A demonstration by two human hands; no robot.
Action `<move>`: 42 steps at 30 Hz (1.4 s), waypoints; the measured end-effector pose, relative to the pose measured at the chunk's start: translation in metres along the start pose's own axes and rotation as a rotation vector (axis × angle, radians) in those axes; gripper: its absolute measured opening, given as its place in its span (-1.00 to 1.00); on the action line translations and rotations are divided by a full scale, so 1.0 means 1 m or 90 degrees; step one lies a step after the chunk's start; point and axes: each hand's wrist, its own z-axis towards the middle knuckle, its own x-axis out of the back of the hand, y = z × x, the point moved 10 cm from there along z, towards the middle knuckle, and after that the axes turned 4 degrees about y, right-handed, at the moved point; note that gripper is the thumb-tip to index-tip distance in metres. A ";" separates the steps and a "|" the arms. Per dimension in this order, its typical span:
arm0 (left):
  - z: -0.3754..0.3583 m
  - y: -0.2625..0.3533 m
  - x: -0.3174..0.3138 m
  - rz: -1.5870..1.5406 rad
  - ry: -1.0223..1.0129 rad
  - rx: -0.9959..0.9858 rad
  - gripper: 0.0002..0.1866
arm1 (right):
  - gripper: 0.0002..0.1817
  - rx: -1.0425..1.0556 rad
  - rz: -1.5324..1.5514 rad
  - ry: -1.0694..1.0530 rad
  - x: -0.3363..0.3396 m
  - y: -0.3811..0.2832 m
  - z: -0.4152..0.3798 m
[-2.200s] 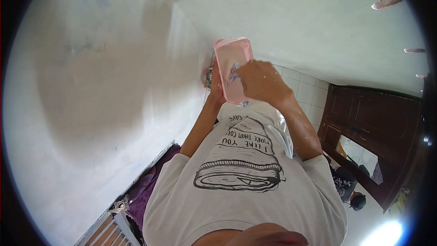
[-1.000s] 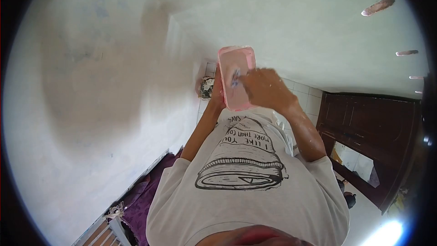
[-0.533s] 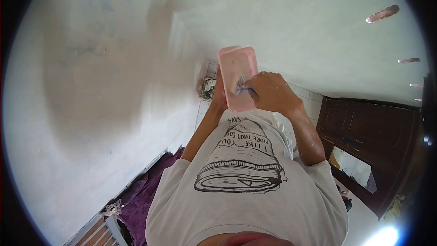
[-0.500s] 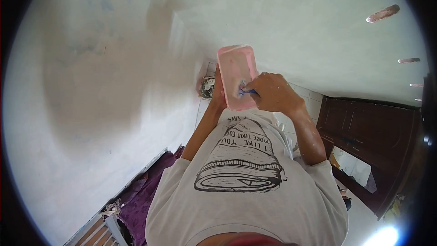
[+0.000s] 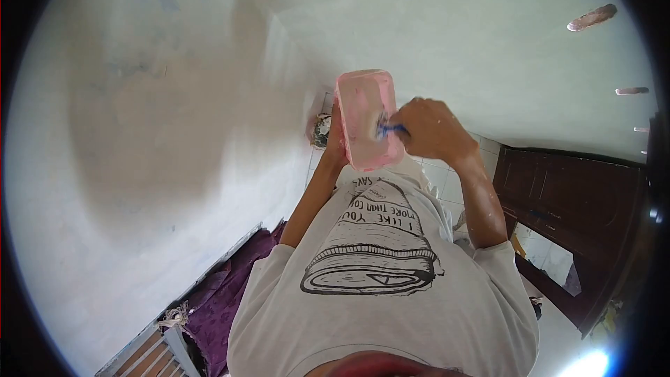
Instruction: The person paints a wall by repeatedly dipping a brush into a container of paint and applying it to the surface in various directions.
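I look down along my white printed T-shirt (image 5: 377,265). My left hand (image 5: 334,141) grips the left edge of a pink rectangular tray (image 5: 363,115), held in front of my chest; most of that hand is hidden behind the tray. The tray holds pale, whitish paste. My right hand (image 5: 434,130), speckled with white, is closed on a small blue-handled tool (image 5: 393,128). The tool's tip reaches into the tray from its right rim.
White plastered walls (image 5: 160,132) meet in a corner just ahead. A dark wooden door (image 5: 579,195) stands at the right over a white tiled floor (image 5: 447,181). Purple cloth (image 5: 223,293) and a wooden frame (image 5: 150,356) lie lower left. A paint-stained object (image 5: 320,130) sits on the floor.
My right hand has drawn the blue tool from the middle of the tray out to its right rim. The tray has tilted slightly, and my left hand has kept its grip.
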 end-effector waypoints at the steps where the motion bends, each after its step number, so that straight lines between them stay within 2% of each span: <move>1: 0.001 -0.002 0.003 0.038 0.013 -0.005 -0.27 | -0.81 -0.049 -0.008 0.032 0.008 0.007 0.004; 3: 0.002 -0.001 0.000 0.079 0.023 -0.014 -0.26 | -0.82 -0.096 -0.018 0.068 0.013 0.011 0.010; 5: 0.000 0.007 -0.004 0.115 0.072 -0.050 -0.26 | -0.83 -0.020 -0.016 0.160 0.015 -0.006 0.011; 6: 0.003 0.008 0.000 0.116 0.071 -0.051 -0.26 | -0.83 -0.019 -0.017 0.162 0.017 -0.008 0.008; 8: 0.005 0.008 0.006 0.015 0.024 -0.027 -0.27 | -0.84 -0.030 0.053 0.025 -0.003 -0.011 0.005; 11: -0.001 0.007 -0.001 0.017 0.039 -0.007 -0.31 | -0.85 0.002 0.013 0.074 0.007 0.005 0.002; 12: -0.001 0.004 0.002 0.015 0.041 -0.006 -0.31 | -0.81 -0.069 0.008 0.060 0.013 0.012 0.006; 13: 0.000 0.003 0.004 0.030 0.022 -0.016 -0.31 | -0.81 -0.071 0.008 0.059 0.008 0.010 0.009; 15: 0.005 0.001 0.003 0.046 0.000 -0.027 -0.32 | -0.77 0.009 -0.045 0.247 0.023 -0.005 0.011; 16: 0.005 0.005 0.011 0.068 0.061 -0.060 -0.30 | -0.77 0.008 -0.046 0.248 0.021 -0.009 0.009; 17: 0.005 0.012 0.020 0.091 0.121 -0.096 -0.28 | -0.79 -0.003 0.002 0.168 0.007 -0.013 0.009; 18: 0.006 0.015 0.024 0.094 0.119 -0.098 -0.28 | -0.81 -0.012 0.050 0.089 -0.006 -0.014 0.011; 19: 0.007 0.018 0.024 0.110 0.083 -0.099 -0.30 | -0.81 -0.010 0.051 0.091 -0.002 -0.011 0.010; 21: 0.004 0.019 0.022 0.124 0.049 -0.099 -0.33 | -0.84 -0.009 0.050 -0.005 -0.007 -0.003 0.006; 22: 0.002 0.012 0.023 0.078 0.065 -0.055 -0.33 | -0.84 -0.008 0.049 -0.006 -0.005 -0.001 0.009; 23: 0.001 0.005 0.024 0.033 0.080 -0.012 -0.33 | -0.82 -0.041 0.010 0.048 0.006 0.004 0.014; 24: 0.002 0.006 0.024 0.033 0.080 -0.015 -0.33 | -0.79 -0.071 -0.028 0.103 0.015 0.007 0.017; 25: 0.001 0.009 0.026 0.072 0.083 -0.033 -0.33 | -0.79 -0.069 -0.026 0.101 0.009 0.002 0.020; 27: 0.004 0.014 0.027 0.111 0.084 -0.053 -0.34 | -0.78 0.000 -0.088 0.115 -0.001 -0.016 0.023; 29: 0.003 0.026 0.041 0.067 0.155 -0.080 -0.29 | -0.78 0.017 -0.025 0.087 -0.008 -0.022 0.010; 30: 0.002 0.029 0.038 0.067 0.154 -0.081 -0.29 | -0.79 0.035 0.035 0.059 -0.012 -0.024 0.006; 32: -0.003 0.035 0.022 0.047 0.089 -0.108 -0.28 | -0.81 0.016 0.023 0.059 -0.007 -0.011 0.002; 34: -0.002 0.028 0.030 0.068 0.090 -0.086 -0.30 | -0.82 -0.011 0.018 0.051 -0.006 -0.005 0.003; 36: -0.004 0.021 0.032 0.090 0.092 -0.062 -0.32 | -0.76 -0.082 -0.024 0.141 0.009 0.000 0.009; 37: -0.005 0.021 0.026 0.099 0.087 -0.071 -0.32 | -0.76 -0.083 -0.019 0.137 0.001 -0.003 0.009; 39: -0.007 0.019 0.023 0.105 0.081 -0.076 -0.32 | -0.76 -0.007 0.012 0.182 -0.006 -0.016 0.006; 40: -0.007 0.023 0.027 0.098 0.101 -0.094 -0.29 | -0.76 -0.010 0.011 0.182 -0.006 -0.015 0.002; 42: -0.009 0.026 0.039 0.089 0.124 -0.108 -0.26 | -0.72 0.028 0.096 0.052 -0.024 -0.019 -0.007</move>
